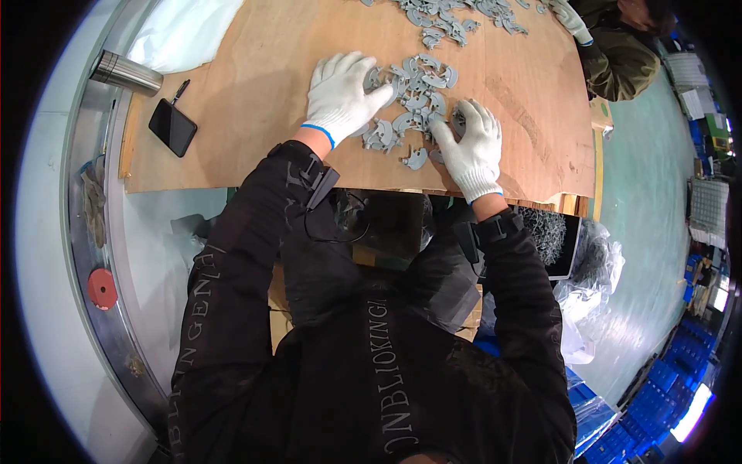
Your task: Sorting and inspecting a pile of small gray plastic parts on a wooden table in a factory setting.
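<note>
A pile of small curved grey parts (417, 100), plastic-looking, lies on the wooden tabletop (263, 85) in front of me. My left hand (340, 97), in a white knitted glove with a blue cuff edge, rests at the pile's left side. Its fingers are stretched out and the thumb touches the parts. At the right edge of the pile is my right hand (473, 147), gloved the same way, thumb apart from the bent fingers. Grey pieces show in the gap beside that thumb; no firm grip on them is visible. One loose part (416, 158) lies nearer to me.
Another heap of grey parts (440, 19) is at the far side, by a co-worker's gloved hand (570, 19). A phone (172, 127), a pen (182, 91) and a metal flask (127, 73) lie at left. Below the table's right edge stands a bin of small parts (545, 232).
</note>
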`<state>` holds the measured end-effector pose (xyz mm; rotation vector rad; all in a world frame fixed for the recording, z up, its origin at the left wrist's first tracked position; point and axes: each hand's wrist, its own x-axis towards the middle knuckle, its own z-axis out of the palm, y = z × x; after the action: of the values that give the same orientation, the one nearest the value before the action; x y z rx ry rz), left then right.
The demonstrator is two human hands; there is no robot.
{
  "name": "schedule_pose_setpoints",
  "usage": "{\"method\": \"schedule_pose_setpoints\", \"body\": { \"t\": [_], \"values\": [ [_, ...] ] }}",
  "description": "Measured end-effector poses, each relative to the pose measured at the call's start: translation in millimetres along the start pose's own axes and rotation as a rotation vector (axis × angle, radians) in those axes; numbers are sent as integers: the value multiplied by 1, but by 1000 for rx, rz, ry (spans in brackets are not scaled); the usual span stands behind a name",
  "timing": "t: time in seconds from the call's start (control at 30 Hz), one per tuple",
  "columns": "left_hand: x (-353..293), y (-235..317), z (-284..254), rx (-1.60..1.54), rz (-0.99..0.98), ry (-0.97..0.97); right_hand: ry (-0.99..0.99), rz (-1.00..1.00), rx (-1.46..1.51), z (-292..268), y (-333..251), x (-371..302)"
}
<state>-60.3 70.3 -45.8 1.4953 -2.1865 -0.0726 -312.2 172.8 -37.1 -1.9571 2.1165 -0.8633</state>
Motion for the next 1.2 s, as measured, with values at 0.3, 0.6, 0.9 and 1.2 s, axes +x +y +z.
{"method": "schedule_pose_setpoints", "body": {
  "t": [0.3,0.6,0.9,1.2],
  "values": [
    [3,-10,-2,-179,-14,-158,-60,-81,-44,4,11,1],
    [1,-3,5,23,45,-20,-68,-94,-59,-1,11,-1],
    [1,-22,-11,-369,-35,-124,-21,168,626,-13,34,-13],
    [-20,-36,-28,-430,57,-233,85,30,359,-3,20,-13]
  ]
}}
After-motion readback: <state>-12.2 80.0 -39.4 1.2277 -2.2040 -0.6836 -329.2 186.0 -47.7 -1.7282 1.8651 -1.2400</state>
